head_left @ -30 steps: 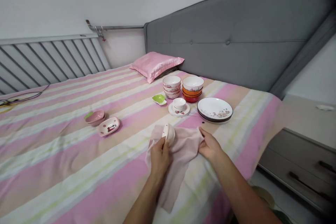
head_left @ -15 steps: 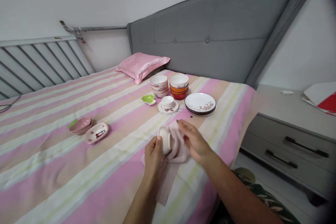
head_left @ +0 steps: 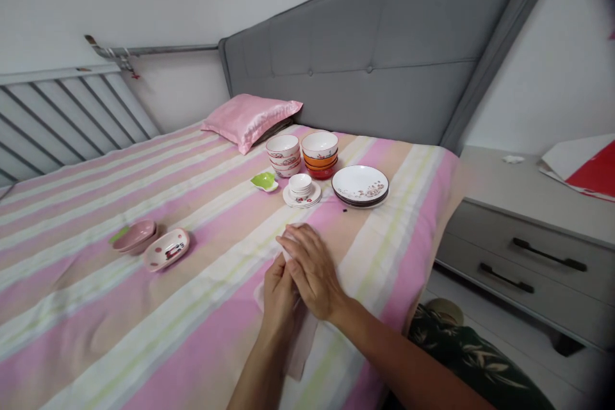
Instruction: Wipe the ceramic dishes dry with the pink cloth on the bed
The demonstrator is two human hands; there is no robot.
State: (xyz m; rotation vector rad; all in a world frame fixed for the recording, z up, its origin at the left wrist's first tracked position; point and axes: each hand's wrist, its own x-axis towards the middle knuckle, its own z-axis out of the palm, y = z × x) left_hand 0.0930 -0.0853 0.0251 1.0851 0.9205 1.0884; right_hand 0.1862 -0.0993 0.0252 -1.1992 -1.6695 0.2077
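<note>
My left hand (head_left: 280,291) is closed round a small white bowl, which my fingers now almost wholly hide. Over it my right hand (head_left: 312,272) presses a pale pink cloth (head_left: 302,343), whose end hangs down between my wrists. Beyond my hands stands a stack of tiny white bowls (head_left: 300,183) on small flowered plates (head_left: 312,197). Behind these are a stack of white patterned bowls (head_left: 283,154) and a stack of bowls with orange and red sides (head_left: 320,155). Dark-rimmed plates (head_left: 360,184) lie stacked to the right.
A green leaf-shaped dish (head_left: 264,182) sits left of the plates. Pink dishes (head_left: 137,235) and an oval spotted dish (head_left: 166,248) lie at left on the striped bedspread (head_left: 192,320). A pink pillow (head_left: 252,116) rests by the grey headboard (head_left: 346,90). A nightstand (head_left: 528,224) stands right.
My right hand has moved left and closed over the cloth and the small bowl, covering them. The view has shifted slightly to the right.
</note>
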